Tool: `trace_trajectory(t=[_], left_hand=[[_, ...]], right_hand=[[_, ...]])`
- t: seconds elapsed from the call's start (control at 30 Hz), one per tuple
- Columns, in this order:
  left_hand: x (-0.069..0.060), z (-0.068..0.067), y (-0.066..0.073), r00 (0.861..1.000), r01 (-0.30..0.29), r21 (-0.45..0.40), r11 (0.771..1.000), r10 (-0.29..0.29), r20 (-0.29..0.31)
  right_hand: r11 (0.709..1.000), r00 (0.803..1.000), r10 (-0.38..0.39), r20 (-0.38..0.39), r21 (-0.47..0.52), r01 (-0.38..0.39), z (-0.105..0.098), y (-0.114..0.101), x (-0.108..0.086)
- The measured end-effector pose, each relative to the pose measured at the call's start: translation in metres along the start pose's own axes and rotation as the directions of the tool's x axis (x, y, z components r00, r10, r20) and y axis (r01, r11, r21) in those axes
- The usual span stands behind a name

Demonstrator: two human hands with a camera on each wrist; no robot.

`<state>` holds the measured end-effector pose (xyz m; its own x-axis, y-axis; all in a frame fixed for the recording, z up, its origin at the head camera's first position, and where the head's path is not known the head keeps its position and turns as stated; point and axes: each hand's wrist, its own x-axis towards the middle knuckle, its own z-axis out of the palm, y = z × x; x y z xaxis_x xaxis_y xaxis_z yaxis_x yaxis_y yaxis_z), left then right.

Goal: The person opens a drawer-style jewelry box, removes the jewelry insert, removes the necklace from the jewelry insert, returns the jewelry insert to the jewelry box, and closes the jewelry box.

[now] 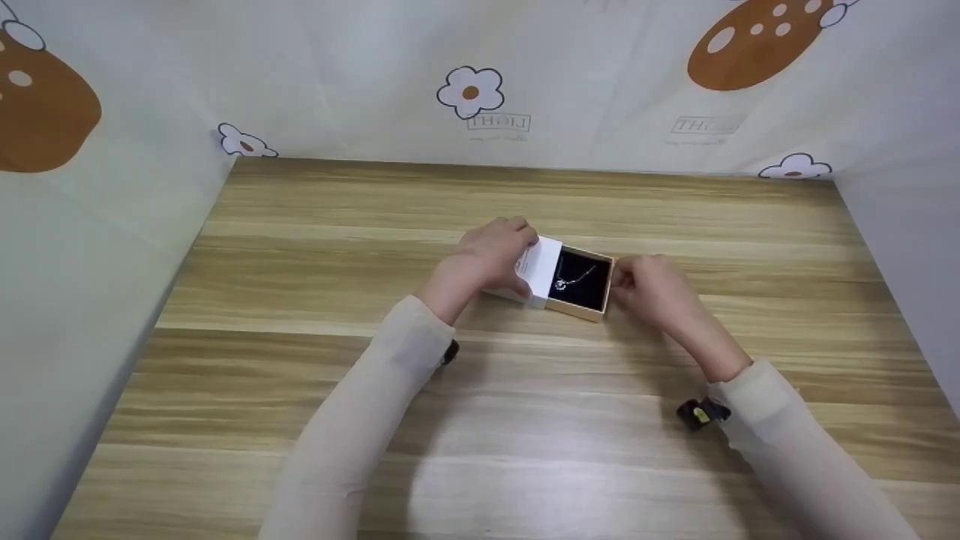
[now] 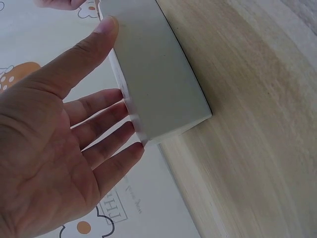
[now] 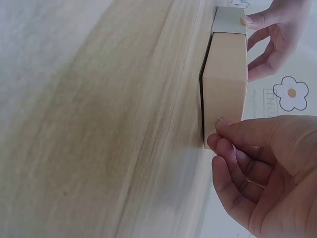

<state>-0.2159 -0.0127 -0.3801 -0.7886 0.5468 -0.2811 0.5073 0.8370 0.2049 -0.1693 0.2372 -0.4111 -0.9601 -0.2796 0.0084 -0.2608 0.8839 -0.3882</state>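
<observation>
A jewelry box lies on the table, its tan drawer (image 1: 574, 311) slid partly out of a white outer sleeve (image 1: 541, 274). Inside the drawer a silver necklace (image 1: 561, 285) with a pendant rests on a black pad (image 1: 592, 289). My left hand (image 1: 495, 255) grips the sleeve, thumb (image 2: 106, 27) on the near edge and fingers spread over the top. At the drawer's outer end, my right hand (image 1: 656, 289) pinches with thumb and forefinger beside a small metal eyelet (image 3: 220, 119). Whatever lies between those fingertips is hidden.
The wood-grain table (image 1: 300, 262) extends around the box on all sides. A pale curtain (image 1: 360, 90) printed with flowers stands behind the table's far edge. Black wrist cameras (image 1: 703, 412) sit at both cuffs.
</observation>
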Motion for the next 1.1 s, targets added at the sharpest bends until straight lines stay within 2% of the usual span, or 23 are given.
trace_trajectory(t=[0.43,0.73,1.1], left_hand=[[0.0019,0.0,-0.001,1.0,-0.007,0.011,1.0,0.007,0.004],[-0.0001,-0.0007,0.0005,1.0,0.002,-0.019,1.0,-0.002,0.001],[-0.0015,-0.0008,0.0,1.0,-0.011,-0.017,1.0,0.011,-0.012]], right_hand=[[1.0,1.0,0.013,0.024,0.006,-0.013,-0.0002,0.0002,0.0014],[1.0,1.0,-0.003,0.013,0.01,0.003,-0.0007,0.0,-0.0004],[0.999,0.999,0.025,0.024,0.023,-0.025,0.0008,0.0005,0.0003]])
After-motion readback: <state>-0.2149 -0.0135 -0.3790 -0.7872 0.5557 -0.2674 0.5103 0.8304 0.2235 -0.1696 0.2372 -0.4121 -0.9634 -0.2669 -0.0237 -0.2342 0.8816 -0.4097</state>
